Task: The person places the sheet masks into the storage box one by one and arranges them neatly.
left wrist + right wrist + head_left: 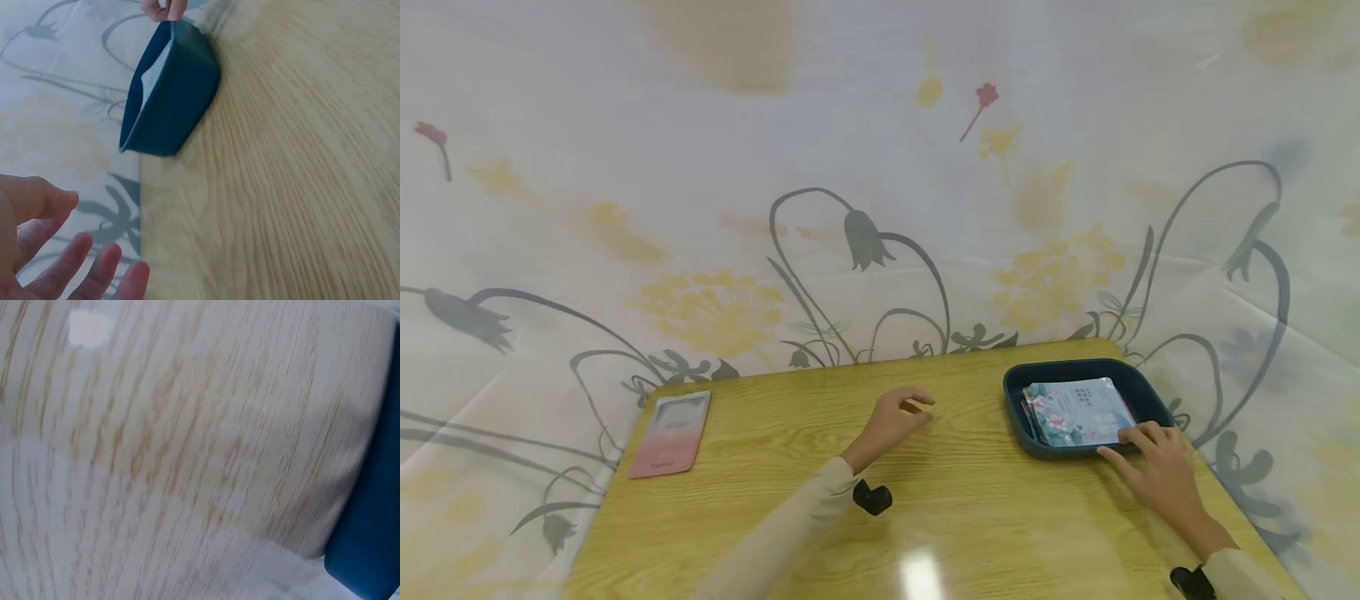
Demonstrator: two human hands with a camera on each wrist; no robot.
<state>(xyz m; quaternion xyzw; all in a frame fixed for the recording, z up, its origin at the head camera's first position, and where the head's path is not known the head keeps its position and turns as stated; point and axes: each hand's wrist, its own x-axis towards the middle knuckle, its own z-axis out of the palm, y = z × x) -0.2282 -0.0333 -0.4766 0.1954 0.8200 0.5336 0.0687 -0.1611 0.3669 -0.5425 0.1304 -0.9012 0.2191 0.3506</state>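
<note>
A dark blue plastic basket stands at the right of the table and holds a small stack of flat floral packets. My right hand grips the near right rim of this basket, fingers over the edge and thumb on the outside. In the left wrist view, the right fingertips pinch the rim of the basket. The right wrist view catches only the basket's side, not the hand. My left hand hovers above the middle of the table, fingers loosely bent and holding nothing.
A pink and silver flat packet lies alone at the table's left side. The wood-grain table meets a flower-printed cloth along its back and sides. A bright reflection shows near the front.
</note>
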